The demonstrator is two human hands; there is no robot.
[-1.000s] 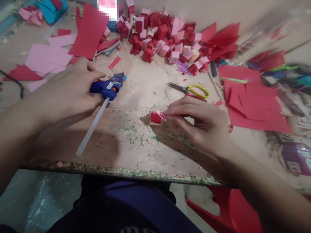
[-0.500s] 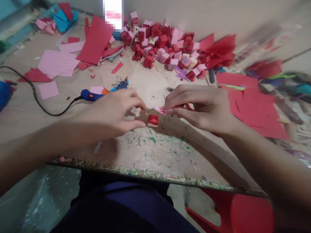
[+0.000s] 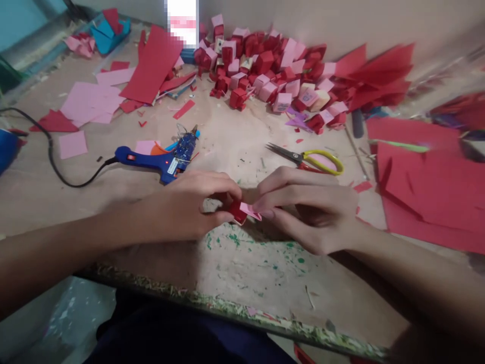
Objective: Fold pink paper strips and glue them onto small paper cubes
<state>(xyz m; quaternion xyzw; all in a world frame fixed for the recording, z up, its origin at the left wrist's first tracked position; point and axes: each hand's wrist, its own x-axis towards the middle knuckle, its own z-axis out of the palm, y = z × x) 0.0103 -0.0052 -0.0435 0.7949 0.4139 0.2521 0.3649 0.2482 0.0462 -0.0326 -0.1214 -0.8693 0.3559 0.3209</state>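
Observation:
My left hand is closed on a small red paper box, its thumb and fingers on the box's left side. Between the thumb and fingertips of my right hand is a folded piece of pink paper, its free end over the open box. Whether the pink paper touches the box inside, I cannot tell. Scissors with yellow and red handles lie just beyond my right hand. A blue glue gun with a glowing red switch rests on its side beyond my left hand.
Many small red and pink paper boxes are heaped at the back wall. Red sheets lie on the right, pink sheets at the left. The glue gun's black cord curves leftward. Green specks dot the table near its front edge.
My left hand, apart from the box before, has closed on it. My right hand has brought the pink paper over the box. The view has shifted, and the scissors and glue gun show more fully.

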